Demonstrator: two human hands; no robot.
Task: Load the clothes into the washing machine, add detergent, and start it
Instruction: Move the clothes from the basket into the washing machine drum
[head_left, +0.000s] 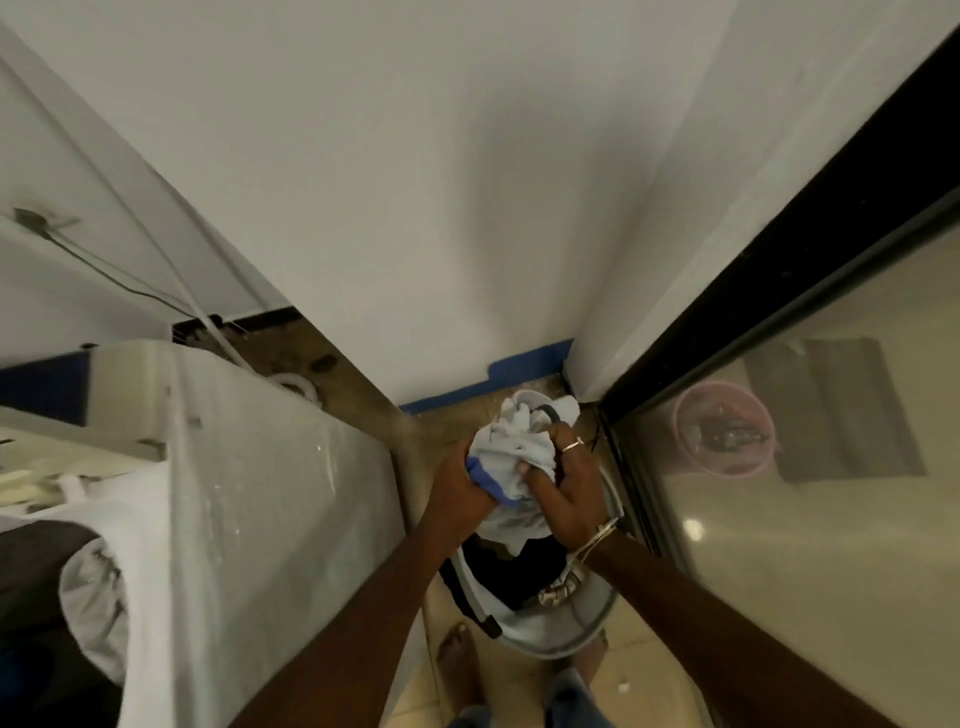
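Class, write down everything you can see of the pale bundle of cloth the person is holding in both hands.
The cloth bundle is soft-looking, crumpled fabric, pale grey-white, with a blue band along its left edge. It is bunched into folds and held above a round grey tub on the floor, which holds dark clothes. The left hand grips the blue-banded side; the right hand, wearing a ring, clutches the other. Its lower end hangs toward the tub.
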